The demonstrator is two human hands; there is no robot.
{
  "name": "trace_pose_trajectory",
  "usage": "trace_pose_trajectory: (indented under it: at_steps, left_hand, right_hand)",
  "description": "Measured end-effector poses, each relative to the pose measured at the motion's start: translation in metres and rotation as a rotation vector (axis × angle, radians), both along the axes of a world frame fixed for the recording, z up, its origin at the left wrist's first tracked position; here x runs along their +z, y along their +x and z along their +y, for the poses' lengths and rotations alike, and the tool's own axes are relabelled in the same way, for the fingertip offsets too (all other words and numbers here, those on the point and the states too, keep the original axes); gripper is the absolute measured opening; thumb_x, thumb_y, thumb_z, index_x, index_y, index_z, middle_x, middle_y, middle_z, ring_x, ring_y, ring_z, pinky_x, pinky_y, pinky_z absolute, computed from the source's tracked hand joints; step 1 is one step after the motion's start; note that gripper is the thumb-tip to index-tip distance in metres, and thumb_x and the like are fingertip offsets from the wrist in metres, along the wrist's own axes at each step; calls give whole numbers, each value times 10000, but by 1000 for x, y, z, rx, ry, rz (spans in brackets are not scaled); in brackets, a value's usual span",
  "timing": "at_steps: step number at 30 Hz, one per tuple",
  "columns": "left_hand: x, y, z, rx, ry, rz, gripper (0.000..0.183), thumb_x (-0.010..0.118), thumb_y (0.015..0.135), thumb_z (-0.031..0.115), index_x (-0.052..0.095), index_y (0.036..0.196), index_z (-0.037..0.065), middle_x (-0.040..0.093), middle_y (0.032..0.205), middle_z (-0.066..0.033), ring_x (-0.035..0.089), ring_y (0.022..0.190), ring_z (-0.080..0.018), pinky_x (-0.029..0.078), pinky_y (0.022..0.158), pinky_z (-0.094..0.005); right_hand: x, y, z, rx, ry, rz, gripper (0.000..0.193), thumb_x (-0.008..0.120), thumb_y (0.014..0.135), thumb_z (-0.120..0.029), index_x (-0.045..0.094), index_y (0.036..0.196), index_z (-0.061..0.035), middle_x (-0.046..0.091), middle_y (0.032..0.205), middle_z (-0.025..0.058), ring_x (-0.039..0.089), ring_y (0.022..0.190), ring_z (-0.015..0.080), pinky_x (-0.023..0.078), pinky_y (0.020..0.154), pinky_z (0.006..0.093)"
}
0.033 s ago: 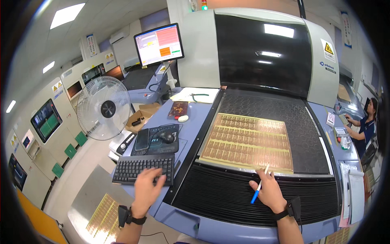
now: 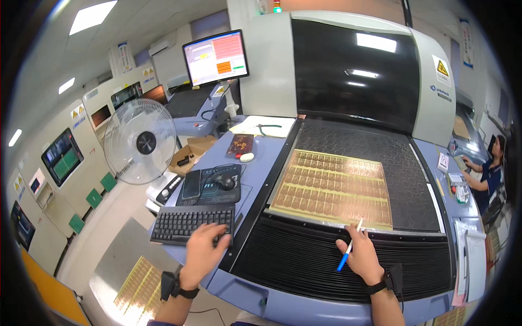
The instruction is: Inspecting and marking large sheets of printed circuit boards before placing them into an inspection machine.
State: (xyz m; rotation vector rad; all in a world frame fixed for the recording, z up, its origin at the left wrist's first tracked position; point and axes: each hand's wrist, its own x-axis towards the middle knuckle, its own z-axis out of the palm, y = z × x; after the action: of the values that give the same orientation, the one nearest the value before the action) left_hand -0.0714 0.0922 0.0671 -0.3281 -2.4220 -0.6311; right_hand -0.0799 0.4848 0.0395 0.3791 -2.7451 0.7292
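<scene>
My left hand (image 2: 205, 251) hovers over or touches the right end of a black keyboard (image 2: 185, 224), its fingers apart and nothing in its grip. Between the fingers of my right hand (image 2: 363, 256) is a white pen with a blue end (image 2: 343, 262); the white tip slants up and away, the blue end points toward me. That hand is at the near edge of a copper-coloured circuit board panel (image 2: 331, 187) with yellow-green borders and rows of small units. The panel lies flat on the dark textured bed (image 2: 410, 201) of a large machine. Black ribbed bellows (image 2: 299, 255) lie under my right hand.
Left of the bed are a mouse (image 2: 224, 181), a phone (image 2: 191, 185), pliers (image 2: 269, 129) on paper and a monitor (image 2: 216, 58). A fan (image 2: 145, 142) stands further left. Another panel (image 2: 138, 288) lies low at left. A person (image 2: 491, 174) works at far right.
My left hand has shifted slightly to the right over the keyboard. The right hand and pen hold nearly the same pose at the panel's edge.
</scene>
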Motion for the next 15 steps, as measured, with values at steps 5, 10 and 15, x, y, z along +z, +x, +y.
trace_pose_trajectory:
  at_steps: [5, 10, 15]
  left_hand:
    - [18, -29, 75, -429, 42, 1, 288, 741, 867, 200, 717, 1106, 40, 731, 1030, -135, 689, 956, -321, 546, 860, -394]
    - [-6, -64, 134, -678, 164, -54, 276, 711, 886, 169, 696, 1121, 26, 722, 990, -146, 690, 900, -318, 547, 802, -395]
    - [-32, -64, 136, -798, 207, -57, 168, 748, 843, 118, 716, 989, 42, 727, 908, -109, 698, 809, -289, 551, 723, -385]
  right_hand:
    - [32, -8, -16, 52, -162, 177, 374, 701, 901, -108, 596, 1241, 5, 679, 1128, 279, 692, 956, 430, 561, 827, 449]
    - [35, -5, -53, 103, -470, 179, 326, 695, 890, -40, 647, 1211, -14, 738, 879, 183, 740, 791, 233, 557, 741, 313]
    - [9, 3, -58, 128, -576, 87, 392, 639, 870, 52, 629, 1255, -27, 742, 860, 147, 735, 789, 187, 560, 735, 297]
